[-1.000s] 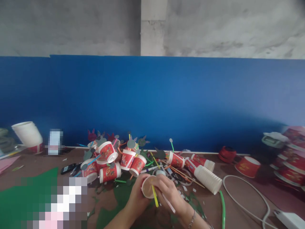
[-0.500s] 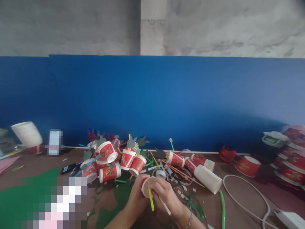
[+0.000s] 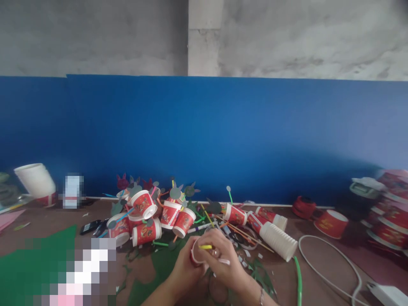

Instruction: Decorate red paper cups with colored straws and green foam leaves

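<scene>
A red and white paper cup (image 3: 198, 251) is tilted with its opening toward me, in the grip of my left hand (image 3: 184, 264). Over the cup's right side is my right hand (image 3: 225, 261), its fingers closed around a yellow straw (image 3: 205, 247) whose end lies across the cup's mouth. A pale pink strip (image 3: 224, 262) sticks out between the fingers of that same hand. Whether the straw touches the cup's inside is hidden by my fingers.
Decorated red cups (image 3: 146, 231) lie piled beyond my left hand. Nested white cups (image 3: 279, 241) lie to the right, near a coiled white cable (image 3: 331, 237) and a green tube (image 3: 298, 278). Green paper (image 3: 47, 250) is at the left; a blue partition (image 3: 204, 140) stands behind.
My right hand has moved up and over the cup's rim. The yellow straw, which hung down in front of the cup, now points sideways, and the pink strip has turned flatter.
</scene>
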`<state>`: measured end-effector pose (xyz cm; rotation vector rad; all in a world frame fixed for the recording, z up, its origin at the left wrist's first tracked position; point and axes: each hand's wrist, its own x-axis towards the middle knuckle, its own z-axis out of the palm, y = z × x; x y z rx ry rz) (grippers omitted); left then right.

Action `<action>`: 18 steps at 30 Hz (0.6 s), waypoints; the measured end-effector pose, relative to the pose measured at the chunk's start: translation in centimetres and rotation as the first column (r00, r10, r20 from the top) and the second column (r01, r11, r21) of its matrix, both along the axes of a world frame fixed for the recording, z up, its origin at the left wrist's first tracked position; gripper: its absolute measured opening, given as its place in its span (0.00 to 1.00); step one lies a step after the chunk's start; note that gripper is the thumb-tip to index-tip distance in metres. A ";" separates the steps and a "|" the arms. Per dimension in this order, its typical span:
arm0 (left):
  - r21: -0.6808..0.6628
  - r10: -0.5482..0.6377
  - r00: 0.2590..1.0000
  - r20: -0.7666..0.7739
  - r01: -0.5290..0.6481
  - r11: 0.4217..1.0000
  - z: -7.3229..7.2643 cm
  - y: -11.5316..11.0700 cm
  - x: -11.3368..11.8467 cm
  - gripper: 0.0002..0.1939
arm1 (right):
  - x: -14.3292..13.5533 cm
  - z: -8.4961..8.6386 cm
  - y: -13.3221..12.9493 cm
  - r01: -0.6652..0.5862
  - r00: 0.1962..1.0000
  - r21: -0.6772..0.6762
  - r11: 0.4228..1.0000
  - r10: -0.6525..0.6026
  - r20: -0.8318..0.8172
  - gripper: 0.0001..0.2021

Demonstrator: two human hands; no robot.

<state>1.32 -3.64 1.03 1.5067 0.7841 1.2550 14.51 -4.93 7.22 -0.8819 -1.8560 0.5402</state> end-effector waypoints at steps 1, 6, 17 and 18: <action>-0.014 -0.005 1.000 0.016 0.005 1.000 0.0 -0.1 0.0 0.17 | 0.0 -0.1 0.0 0.021 0.999 -0.039 0.999 -0.022 -0.030 0.04; -0.064 -0.043 0.998 0.051 0.046 0.997 -0.3 -0.2 0.0 0.22 | 0.4 0.1 0.4 0.111 0.992 0.009 0.994 -0.112 0.064 0.09; 0.020 -0.180 0.983 -0.029 0.181 0.983 -0.6 -0.7 -0.3 0.22 | 1.9 1.3 -0.2 0.074 0.799 0.004 0.997 -0.062 0.598 0.13; 0.028 -0.178 0.983 -0.040 0.179 0.983 -0.6 -0.8 -0.4 0.22 | 2.1 0.9 -0.2 0.091 0.786 -0.006 0.996 -0.068 0.614 0.12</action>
